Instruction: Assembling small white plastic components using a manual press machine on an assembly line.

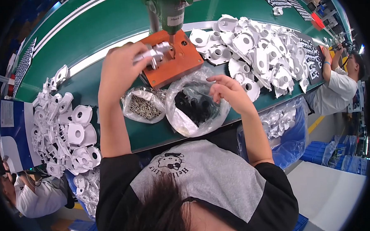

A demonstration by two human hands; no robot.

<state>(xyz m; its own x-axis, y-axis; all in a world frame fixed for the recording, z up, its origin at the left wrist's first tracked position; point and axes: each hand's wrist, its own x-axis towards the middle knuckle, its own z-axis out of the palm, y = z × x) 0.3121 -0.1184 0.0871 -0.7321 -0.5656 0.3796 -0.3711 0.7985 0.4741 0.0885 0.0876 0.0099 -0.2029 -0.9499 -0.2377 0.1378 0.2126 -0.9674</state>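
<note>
My left hand [123, 66] is closed around a white plastic part [152, 55], held over the left side of the orange fixture block [183, 68]. The tool of a green machine [170, 13] stands right above that block, its tip close to the part. Over the right rim of a clear plastic bag [220, 121] hovers my right hand [230, 91], its index finger stretched out and the others bent, with nothing visible in it. Black small pieces [193, 109] lie inside this bag. Beside it, a smaller bag holds many metal screws [142, 107].
White plastic parts form a large heap [269, 50] at the right and another pile [66, 133] at the left. A green conveyor [94, 24] runs behind the bench. One person [336, 78] works at the far right, another [40, 194] at the far left. Blue crates [318, 151] stand lower right.
</note>
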